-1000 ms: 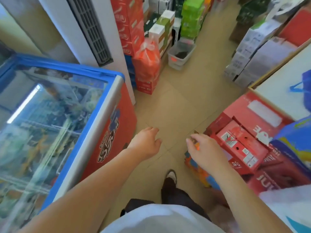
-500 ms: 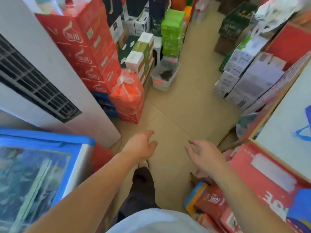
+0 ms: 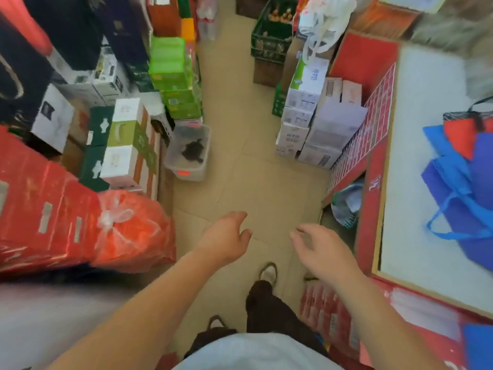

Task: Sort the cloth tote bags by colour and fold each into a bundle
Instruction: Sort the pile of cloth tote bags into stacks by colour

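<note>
A heap of blue cloth tote bags [image 3: 461,198] lies on the white tabletop [image 3: 416,156] at the right, their light-blue handles trailing toward me. A red tote bag [image 3: 464,134] with a dark patterned top sits on the far side of that heap. My left hand [image 3: 226,239] hangs over the tan floor with fingers loosely curled and nothing in it. My right hand [image 3: 322,249] is also held over the floor, fingers relaxed and spread, holding nothing, left of the table's red edge. Both hands are well apart from the bags.
Stacked red cartons [image 3: 40,209] and an orange sack [image 3: 133,231] crowd the left. Green cases [image 3: 170,73], white boxes [image 3: 309,113] and a clear tub [image 3: 190,153] line the narrow tiled aisle [image 3: 240,116]. Red boxes [image 3: 330,319] sit by my right leg.
The view has swung right and forward, away from the blue freezer, bringing the table with the tote bags into sight. Both hands stay held out in front, holding nothing.
</note>
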